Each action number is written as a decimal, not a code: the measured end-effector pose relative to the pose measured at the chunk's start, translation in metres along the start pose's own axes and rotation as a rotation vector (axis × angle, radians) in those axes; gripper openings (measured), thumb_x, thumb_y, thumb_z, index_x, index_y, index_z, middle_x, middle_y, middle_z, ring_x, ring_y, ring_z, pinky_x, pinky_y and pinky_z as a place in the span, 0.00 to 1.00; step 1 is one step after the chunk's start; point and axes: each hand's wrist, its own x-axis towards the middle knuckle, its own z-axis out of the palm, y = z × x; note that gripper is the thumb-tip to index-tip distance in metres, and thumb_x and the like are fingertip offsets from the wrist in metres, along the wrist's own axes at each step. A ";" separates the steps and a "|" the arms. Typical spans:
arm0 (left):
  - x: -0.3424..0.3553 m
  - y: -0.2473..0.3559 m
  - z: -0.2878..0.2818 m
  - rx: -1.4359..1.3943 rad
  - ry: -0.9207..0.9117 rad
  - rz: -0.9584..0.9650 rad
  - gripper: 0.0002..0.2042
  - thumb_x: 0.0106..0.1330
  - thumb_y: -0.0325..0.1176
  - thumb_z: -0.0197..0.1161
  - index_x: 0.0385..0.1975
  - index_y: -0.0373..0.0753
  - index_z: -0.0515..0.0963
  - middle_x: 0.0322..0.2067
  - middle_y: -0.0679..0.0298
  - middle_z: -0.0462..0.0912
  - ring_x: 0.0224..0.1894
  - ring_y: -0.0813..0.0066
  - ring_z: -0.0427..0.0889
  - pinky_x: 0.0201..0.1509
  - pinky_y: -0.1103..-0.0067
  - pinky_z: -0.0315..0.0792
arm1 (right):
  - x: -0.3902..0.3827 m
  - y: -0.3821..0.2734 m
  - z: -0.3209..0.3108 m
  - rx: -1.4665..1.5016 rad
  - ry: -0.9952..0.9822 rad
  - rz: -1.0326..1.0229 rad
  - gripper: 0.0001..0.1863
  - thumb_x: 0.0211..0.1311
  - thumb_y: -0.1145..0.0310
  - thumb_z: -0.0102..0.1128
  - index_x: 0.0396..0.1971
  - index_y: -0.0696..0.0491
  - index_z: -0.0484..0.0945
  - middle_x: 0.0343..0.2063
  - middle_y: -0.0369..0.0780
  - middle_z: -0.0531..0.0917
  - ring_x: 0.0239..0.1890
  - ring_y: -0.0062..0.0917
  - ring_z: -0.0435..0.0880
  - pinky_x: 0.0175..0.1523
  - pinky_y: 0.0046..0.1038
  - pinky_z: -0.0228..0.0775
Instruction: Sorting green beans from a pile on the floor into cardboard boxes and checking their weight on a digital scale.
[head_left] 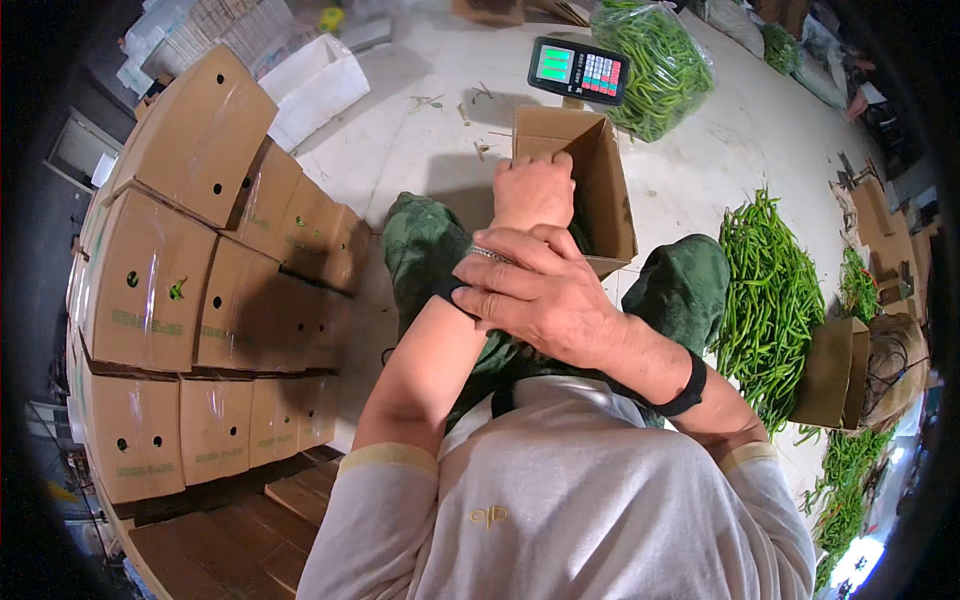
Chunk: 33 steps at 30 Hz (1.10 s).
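- Here we are over the open corrugated carton (pixel 560 130), on the pale floor (pixel 400 135) just beyond the knees, flaps out of the way, and the step in hand looks like a pause to see to the wrist.
- The left hand (pixel 533 193), back upward, is over the carton's left edge, knuckles bent; its fingertips are hidden, so how far they close, or on what, I can't tell.
- Across comes the right hand (pixel 545 295), fingers bent and slightly spread over the left wrist, by a silvery link bracelet (pixel 490 254) and a soft black band (pixel 455 297); clasping or merely pressing, no telling.
- What's called for next, I'd judge: the right hand lifting clear, freeing both for the carton.
- Down inside, near the carton's near edge, a dark green patch; too shadowed to name.
- And the green chili peppers! Slim, glossy, a loose heap (pixel 768 300) on the floor right of the right knee, with more in a crinkled clear plastic bag (pixel 660 75) beyond the carton's far right corner.
- At that far edge, a black scale display (pixel 578 70), flat and rectangular, glowing green.
- Left side: a stack of brown cartons (pixel 150 290), matte board, round-holed, taped on top.
- Camouflage trousers (pixel 680 290), creased cloth, frame the carton's near end.
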 end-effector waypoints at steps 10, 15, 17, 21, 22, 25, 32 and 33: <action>-0.056 0.026 0.062 0.372 -0.112 0.303 0.11 0.57 0.41 0.55 0.32 0.40 0.74 0.25 0.63 0.79 0.30 0.68 0.79 0.38 0.69 0.67 | 0.021 0.019 0.024 0.165 -0.121 0.339 0.05 0.50 0.66 0.61 0.25 0.51 0.79 0.26 0.37 0.78 0.39 0.32 0.74 0.49 0.33 0.60; -0.079 0.051 0.079 0.383 0.194 0.522 0.10 0.51 0.41 0.54 0.24 0.41 0.75 0.18 0.65 0.75 0.24 0.71 0.75 0.37 0.70 0.66 | 0.052 0.031 0.053 -0.002 -0.254 0.183 0.07 0.49 0.65 0.61 0.22 0.53 0.77 0.26 0.41 0.80 0.37 0.35 0.76 0.43 0.34 0.62; -0.072 0.059 0.046 0.492 -0.089 0.610 0.07 0.49 0.38 0.56 0.20 0.43 0.76 0.19 0.64 0.78 0.25 0.70 0.77 0.35 0.70 0.66 | 0.045 0.028 0.049 -0.017 -0.424 0.221 0.08 0.48 0.64 0.62 0.23 0.53 0.77 0.27 0.42 0.80 0.36 0.35 0.76 0.42 0.34 0.63; -0.054 0.020 0.025 0.487 -0.222 0.396 0.07 0.53 0.37 0.55 0.27 0.43 0.78 0.26 0.64 0.79 0.31 0.69 0.78 0.38 0.65 0.67 | 0.039 0.016 0.027 0.003 -0.186 0.268 0.11 0.47 0.63 0.64 0.27 0.53 0.78 0.26 0.42 0.79 0.35 0.36 0.77 0.39 0.36 0.67; -0.028 0.013 0.026 0.480 -0.268 0.312 0.08 0.55 0.37 0.55 0.29 0.43 0.78 0.28 0.65 0.80 0.34 0.69 0.79 0.40 0.63 0.67 | 0.038 0.010 0.017 0.102 0.013 0.320 0.12 0.46 0.62 0.65 0.28 0.53 0.78 0.25 0.42 0.78 0.35 0.36 0.77 0.38 0.36 0.69; -0.028 -0.004 0.013 0.449 -0.388 0.129 0.10 0.58 0.36 0.54 0.36 0.43 0.80 0.36 0.65 0.82 0.40 0.68 0.80 0.43 0.58 0.68 | 0.022 -0.015 -0.004 0.069 -0.011 0.333 0.15 0.45 0.62 0.66 0.33 0.53 0.78 0.30 0.41 0.75 0.37 0.37 0.76 0.39 0.34 0.70; 0.007 -0.035 0.006 0.427 -0.402 -0.033 0.12 0.60 0.34 0.54 0.40 0.46 0.82 0.41 0.65 0.83 0.44 0.67 0.81 0.45 0.54 0.68 | 0.015 -0.038 0.016 0.214 0.135 0.524 0.16 0.46 0.67 0.67 0.36 0.55 0.76 0.33 0.43 0.73 0.38 0.38 0.76 0.41 0.35 0.71; 0.009 -0.034 0.007 0.426 -0.411 -0.048 0.12 0.60 0.34 0.54 0.39 0.45 0.82 0.41 0.65 0.83 0.44 0.67 0.81 0.45 0.54 0.68 | 0.014 -0.036 0.016 0.336 0.133 0.609 0.14 0.47 0.68 0.66 0.34 0.56 0.76 0.32 0.43 0.73 0.37 0.36 0.76 0.40 0.33 0.70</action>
